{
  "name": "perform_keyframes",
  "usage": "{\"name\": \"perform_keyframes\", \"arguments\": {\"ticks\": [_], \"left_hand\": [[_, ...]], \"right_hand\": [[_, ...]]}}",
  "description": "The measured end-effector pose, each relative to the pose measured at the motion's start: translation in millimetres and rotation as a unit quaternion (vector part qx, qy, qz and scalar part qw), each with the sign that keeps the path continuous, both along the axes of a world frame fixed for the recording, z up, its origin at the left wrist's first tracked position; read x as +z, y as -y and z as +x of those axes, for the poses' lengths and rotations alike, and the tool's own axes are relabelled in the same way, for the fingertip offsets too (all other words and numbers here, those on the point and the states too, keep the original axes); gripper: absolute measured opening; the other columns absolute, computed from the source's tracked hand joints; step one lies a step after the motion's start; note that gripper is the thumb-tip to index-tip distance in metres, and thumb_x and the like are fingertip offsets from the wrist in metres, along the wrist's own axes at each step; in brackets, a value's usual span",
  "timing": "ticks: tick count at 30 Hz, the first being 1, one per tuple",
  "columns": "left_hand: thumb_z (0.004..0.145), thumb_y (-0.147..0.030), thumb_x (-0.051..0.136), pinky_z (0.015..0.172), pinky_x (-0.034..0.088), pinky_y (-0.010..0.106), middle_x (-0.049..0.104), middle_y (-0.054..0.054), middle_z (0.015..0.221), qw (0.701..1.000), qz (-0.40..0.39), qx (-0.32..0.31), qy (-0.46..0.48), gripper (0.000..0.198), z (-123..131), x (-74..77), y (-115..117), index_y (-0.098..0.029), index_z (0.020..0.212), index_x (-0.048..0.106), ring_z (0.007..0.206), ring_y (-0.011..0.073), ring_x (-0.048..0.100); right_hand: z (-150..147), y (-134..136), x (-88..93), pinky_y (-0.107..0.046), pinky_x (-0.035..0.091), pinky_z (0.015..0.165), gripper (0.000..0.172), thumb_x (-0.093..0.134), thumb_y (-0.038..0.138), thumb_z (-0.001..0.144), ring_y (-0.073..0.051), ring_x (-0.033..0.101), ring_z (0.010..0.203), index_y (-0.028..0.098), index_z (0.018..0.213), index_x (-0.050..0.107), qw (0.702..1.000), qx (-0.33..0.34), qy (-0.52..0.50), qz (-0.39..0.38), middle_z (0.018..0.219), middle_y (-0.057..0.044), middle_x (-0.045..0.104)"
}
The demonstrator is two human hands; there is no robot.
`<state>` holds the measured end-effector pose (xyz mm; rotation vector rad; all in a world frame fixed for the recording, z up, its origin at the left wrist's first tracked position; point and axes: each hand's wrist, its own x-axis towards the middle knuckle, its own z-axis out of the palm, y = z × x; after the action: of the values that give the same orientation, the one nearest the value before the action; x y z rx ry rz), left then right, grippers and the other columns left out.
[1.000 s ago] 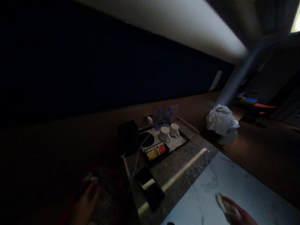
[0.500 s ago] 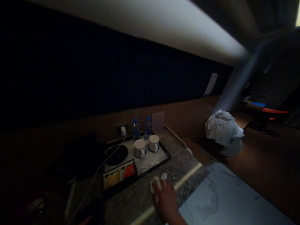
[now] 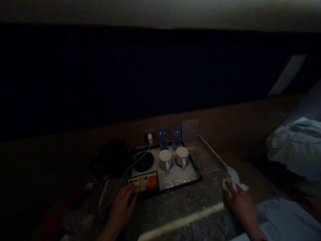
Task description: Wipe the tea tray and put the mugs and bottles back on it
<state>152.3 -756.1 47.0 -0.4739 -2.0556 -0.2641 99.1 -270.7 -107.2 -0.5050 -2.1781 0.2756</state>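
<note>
The room is very dim. My left hand [image 3: 122, 208] lies on the stone counter [image 3: 180, 207] with its fingers stretched toward the front left corner of a black tray [image 3: 195, 176], touching its edge by a box of sachets [image 3: 144, 182]. My right hand [image 3: 238, 201] presses a crumpled white cloth [image 3: 234, 179] onto the counter near its right edge. On the tray stand two upturned white cups [image 3: 166, 159], two small water bottles [image 3: 163, 138] and a round black base [image 3: 143, 162].
A white charger [image 3: 149, 138] sits in a wall socket, its cable trailing toward me. A dark bulky object [image 3: 112, 159] stands left of the tray. A pile of white linen [image 3: 296, 147] lies at the right. A small card [image 3: 190, 129] leans on the wall.
The view has swung right to face the tray. My right hand slid the cloth rightward along the counter. My left hand came forward to the tray's front left corner.
</note>
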Motion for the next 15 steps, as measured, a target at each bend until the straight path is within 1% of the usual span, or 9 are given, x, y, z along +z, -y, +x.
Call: {"name": "perform_keyframes", "arguments": {"ticks": [2, 3, 5, 6, 7, 9, 12, 14, 15], "left_hand": [[0.088, -0.034, 0.047, 0.112, 0.041, 0.049, 0.059, 0.017, 0.137, 0.996, -0.075, 0.022, 0.046, 0.044, -8, 31.3, -16, -0.014, 0.125, 0.062, 0.130, 0.0295, 0.053], [0.084, -0.037, 0.057, 0.116, 0.035, 0.052, 0.050, 0.017, 0.147, 0.988, -0.115, 0.043, 0.088, 0.055, -14, 43.8, -22, -0.014, 0.134, 0.055, 0.139, 0.0322, 0.042], [0.066, -0.043, 0.077, 0.119, 0.023, 0.059, 0.032, 0.018, 0.158, 0.964, -0.192, 0.071, 0.171, 0.094, -25, 61.7, -30, -0.017, 0.147, 0.037, 0.147, 0.0372, 0.024], [0.057, -0.042, 0.083, 0.119, 0.021, 0.059, 0.028, 0.019, 0.159, 0.952, -0.219, 0.072, 0.203, 0.110, -28, 67.8, -33, -0.017, 0.150, 0.030, 0.148, 0.0380, 0.022], [0.053, -0.040, 0.085, 0.119, 0.022, 0.058, 0.029, 0.021, 0.159, 0.945, -0.232, 0.063, 0.223, 0.117, -30, 72.6, -35, -0.015, 0.151, 0.027, 0.147, 0.0378, 0.024], [0.056, -0.034, 0.082, 0.117, 0.029, 0.052, 0.038, 0.022, 0.153, 0.945, -0.226, 0.036, 0.234, 0.110, -25, 80.0, -38, -0.011, 0.150, 0.029, 0.142, 0.0358, 0.036], [0.063, -0.030, 0.074, 0.115, 0.035, 0.051, 0.045, 0.021, 0.148, 0.959, -0.190, 0.002, 0.212, 0.093, 7, 85.6, -39, -0.010, 0.146, 0.037, 0.137, 0.0347, 0.042], [0.063, -0.029, 0.074, 0.115, 0.035, 0.052, 0.047, 0.019, 0.147, 0.962, -0.185, -0.021, 0.201, 0.091, 35, 78.8, -39, -0.013, 0.146, 0.039, 0.136, 0.0337, 0.042], [0.061, -0.027, 0.075, 0.115, 0.037, 0.051, 0.048, 0.017, 0.147, 0.959, -0.192, -0.034, 0.206, 0.093, 46, 69.9, -39, -0.016, 0.146, 0.039, 0.136, 0.0331, 0.043]], "right_hand": [[0, -2, -5.7, -0.043, 0.046, 0.093, 0.054, 0.026, 0.041, 0.096, -0.033, 0.062, 0.107, 0.024, 0.144, 0.046, 1.000, 0.001, 0.017, 0.017, 0.131, -0.015, 0.059], [-1, -3, -7.9, -0.043, 0.046, 0.094, 0.055, 0.025, 0.041, 0.096, -0.033, 0.061, 0.109, 0.025, 0.145, 0.044, 0.999, 0.001, 0.025, 0.021, 0.132, -0.015, 0.058], [-3, -5, -11.0, -0.042, 0.046, 0.094, 0.055, 0.025, 0.042, 0.096, -0.033, 0.060, 0.112, 0.026, 0.146, 0.042, 0.999, -0.001, 0.039, 0.020, 0.135, -0.014, 0.057], [-4, -6, -11.8, -0.043, 0.046, 0.095, 0.056, 0.026, 0.044, 0.095, -0.033, 0.060, 0.113, 0.027, 0.146, 0.042, 0.999, -0.001, 0.047, 0.018, 0.136, -0.013, 0.056], [-6, -7, -12.1, -0.043, 0.046, 0.095, 0.056, 0.026, 0.045, 0.095, -0.033, 0.060, 0.114, 0.028, 0.146, 0.041, 0.998, 0.000, 0.055, 0.017, 0.136, -0.013, 0.056], [-8, -8, -11.8, -0.043, 0.046, 0.096, 0.058, 0.025, 0.047, 0.094, -0.034, 0.059, 0.116, 0.027, 0.147, 0.040, 0.998, 0.003, 0.067, 0.017, 0.136, -0.013, 0.056], [-10, -10, -12.1, -0.045, 0.046, 0.095, 0.060, 0.022, 0.047, 0.094, -0.035, 0.060, 0.114, 0.026, 0.148, 0.039, 0.997, 0.005, 0.070, 0.022, 0.135, -0.014, 0.057], [-10, -11, -14.4, -0.046, 0.047, 0.094, 0.061, 0.021, 0.048, 0.093, -0.036, 0.061, 0.111, 0.026, 0.148, 0.038, 0.998, 0.008, 0.059, 0.027, 0.136, -0.014, 0.056], [-11, -11, -16.3, -0.047, 0.047, 0.093, 0.062, 0.021, 0.049, 0.093, -0.037, 0.061, 0.111, 0.026, 0.148, 0.037, 0.998, 0.009, 0.052, 0.028, 0.137, -0.015, 0.056]]}}
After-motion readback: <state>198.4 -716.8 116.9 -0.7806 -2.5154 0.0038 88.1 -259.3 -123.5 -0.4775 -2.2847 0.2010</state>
